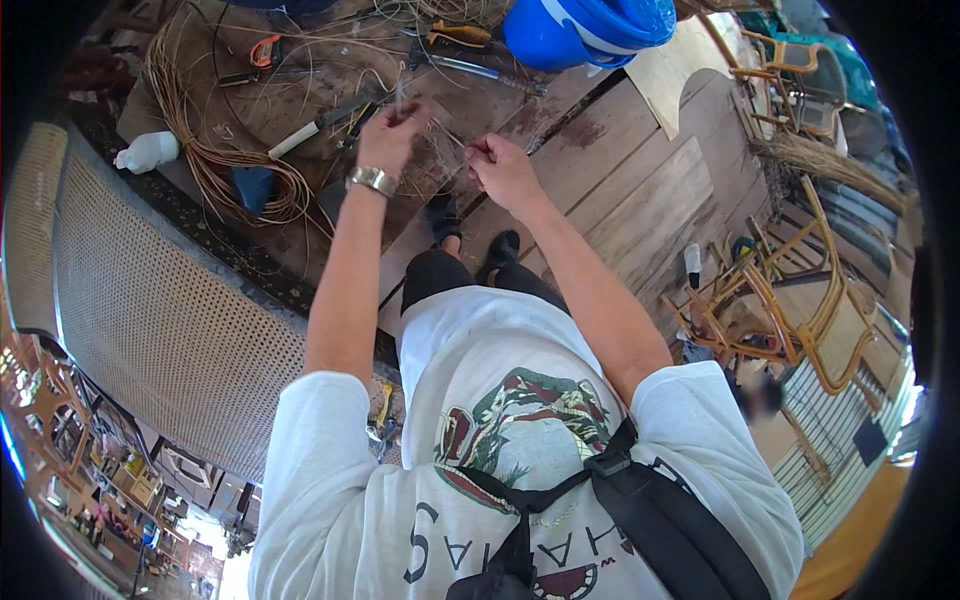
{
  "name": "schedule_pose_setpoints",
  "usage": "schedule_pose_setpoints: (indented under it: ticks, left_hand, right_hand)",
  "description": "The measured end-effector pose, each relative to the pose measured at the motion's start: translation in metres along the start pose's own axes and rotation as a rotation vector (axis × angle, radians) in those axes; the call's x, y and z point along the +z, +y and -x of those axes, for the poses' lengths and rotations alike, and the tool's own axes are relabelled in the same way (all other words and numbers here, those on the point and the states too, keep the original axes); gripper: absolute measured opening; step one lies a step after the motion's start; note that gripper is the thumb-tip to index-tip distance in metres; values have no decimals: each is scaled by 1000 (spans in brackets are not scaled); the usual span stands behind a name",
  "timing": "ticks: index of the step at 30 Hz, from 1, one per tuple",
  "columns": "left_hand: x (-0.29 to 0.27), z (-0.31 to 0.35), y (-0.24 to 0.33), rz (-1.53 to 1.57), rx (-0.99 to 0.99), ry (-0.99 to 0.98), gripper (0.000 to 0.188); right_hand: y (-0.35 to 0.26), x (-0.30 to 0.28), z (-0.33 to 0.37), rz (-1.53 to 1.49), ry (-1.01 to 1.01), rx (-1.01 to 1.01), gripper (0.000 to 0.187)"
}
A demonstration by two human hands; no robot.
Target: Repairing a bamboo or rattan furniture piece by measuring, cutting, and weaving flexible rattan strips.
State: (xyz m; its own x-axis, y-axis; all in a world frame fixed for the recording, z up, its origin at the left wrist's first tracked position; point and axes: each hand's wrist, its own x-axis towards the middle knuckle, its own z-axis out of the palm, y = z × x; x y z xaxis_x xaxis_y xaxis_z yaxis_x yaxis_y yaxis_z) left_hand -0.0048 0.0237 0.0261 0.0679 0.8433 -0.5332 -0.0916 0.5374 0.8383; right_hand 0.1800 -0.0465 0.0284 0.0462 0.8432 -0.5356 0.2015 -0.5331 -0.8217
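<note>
My right hand (502, 172) is closed in a pinch on a thin pale strand (448, 132), which looks like cane. The strand stretches up and left toward my left hand (390, 140), whose fingers are also closed around it, a little blurred. A watch with a metal band circles my left wrist. Just left of that hand, a tool with a white handle (293, 140) lies on the work surface beside black-and-yellow pliers (357, 125). Farther left sits a large loose coil of brown cane strands (190, 130), with a dark blue piece (253, 190) on it.
A hammer (480, 70), yellow-handled pliers (458, 36) and an orange tape measure (266, 52) lie beyond my hands. A blue bucket (555, 35) stands far right of them. At left are a white bottle (150, 152) and a woven cane panel (170, 320); wooden chair frames (800, 310) stand at right.
</note>
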Motion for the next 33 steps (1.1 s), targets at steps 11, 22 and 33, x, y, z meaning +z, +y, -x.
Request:
schedule_pose_setpoints:
  ticks: [11,22,33]
  left_hand:
    - [-24,-58,-7,-646,103,120,32]
    - [-18,-34,-8,-859,258,385,47]
    - [-16,39,-39,-771,401,254,38]
  right_hand:
    - [9,-8,3,692,183,-422,11]
    - [9,4,2,959,103,-462,16]
    - [4,9,8,949,28,-510,14]
